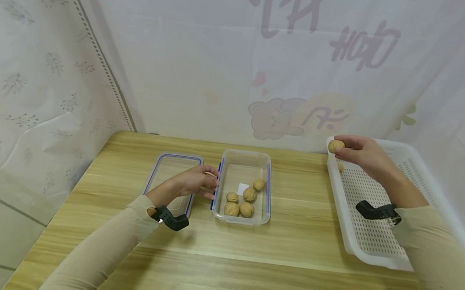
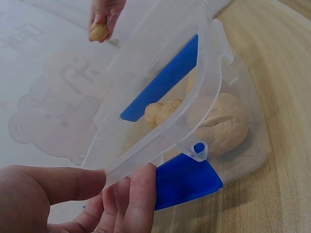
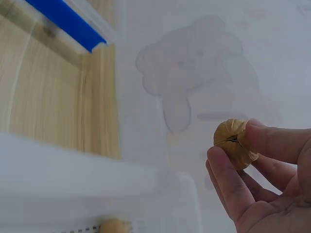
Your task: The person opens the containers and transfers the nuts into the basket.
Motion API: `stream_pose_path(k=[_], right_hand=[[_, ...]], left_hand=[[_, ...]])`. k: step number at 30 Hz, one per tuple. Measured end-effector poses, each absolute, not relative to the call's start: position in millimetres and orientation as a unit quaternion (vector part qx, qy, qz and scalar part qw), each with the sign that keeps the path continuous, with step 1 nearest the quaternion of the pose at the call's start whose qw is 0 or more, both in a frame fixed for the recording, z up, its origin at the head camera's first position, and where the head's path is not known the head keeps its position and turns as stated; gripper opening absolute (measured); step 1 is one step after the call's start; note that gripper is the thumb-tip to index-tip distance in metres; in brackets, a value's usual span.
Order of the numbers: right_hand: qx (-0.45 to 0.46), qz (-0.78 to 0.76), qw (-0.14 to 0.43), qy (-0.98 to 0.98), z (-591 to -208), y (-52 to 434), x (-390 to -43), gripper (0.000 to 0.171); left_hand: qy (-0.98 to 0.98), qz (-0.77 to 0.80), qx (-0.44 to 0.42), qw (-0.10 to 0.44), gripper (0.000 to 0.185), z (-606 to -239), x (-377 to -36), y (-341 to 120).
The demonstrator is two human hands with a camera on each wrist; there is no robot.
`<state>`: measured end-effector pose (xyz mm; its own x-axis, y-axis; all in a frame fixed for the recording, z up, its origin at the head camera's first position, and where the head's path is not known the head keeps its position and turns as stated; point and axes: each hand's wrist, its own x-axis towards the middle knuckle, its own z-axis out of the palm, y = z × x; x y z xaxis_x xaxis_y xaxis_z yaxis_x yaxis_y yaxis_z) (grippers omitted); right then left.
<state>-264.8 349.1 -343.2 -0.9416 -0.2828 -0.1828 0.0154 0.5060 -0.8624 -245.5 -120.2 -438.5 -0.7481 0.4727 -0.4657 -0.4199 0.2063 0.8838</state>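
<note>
My right hand (image 1: 364,154) pinches a walnut (image 1: 335,146) between thumb and fingertips, above the far left corner of a white perforated basket (image 1: 341,211). In the right wrist view the walnut (image 3: 233,143) shows its seam. My left hand (image 1: 193,181) is at the left side of a clear plastic box (image 1: 239,220) with blue latches. In the left wrist view, thumb and fingers (image 2: 141,194) hold the box's rim beside a blue latch (image 2: 187,182). Several walnuts (image 1: 246,209) lie in the box, mostly toward its near end and right side, around a small white square (image 1: 242,189).
Left of the box lies a clear lid (image 1: 171,165) with a blue seal, partly under my left hand. Another walnut (image 1: 340,166) sits in the basket by its left wall. A patterned curtain (image 1: 206,68) hangs behind the wooden table (image 1: 219,279).
</note>
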Motion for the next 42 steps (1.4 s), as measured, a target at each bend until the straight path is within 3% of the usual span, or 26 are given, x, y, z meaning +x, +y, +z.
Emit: stream_pose_path(k=[14,42], right_hand=[[-0.035,-0.496,0.146,0.855,-362,386,-272,0.067],[0.036,-0.485,0.122,0.865,-418,416,-294,0.056]], left_hand=[[0.693,0.628,0.008,0.354,0.038,-437,-246,-120],[0.691,0.632,0.010,0.350,0.039,-438,-248,-120]])
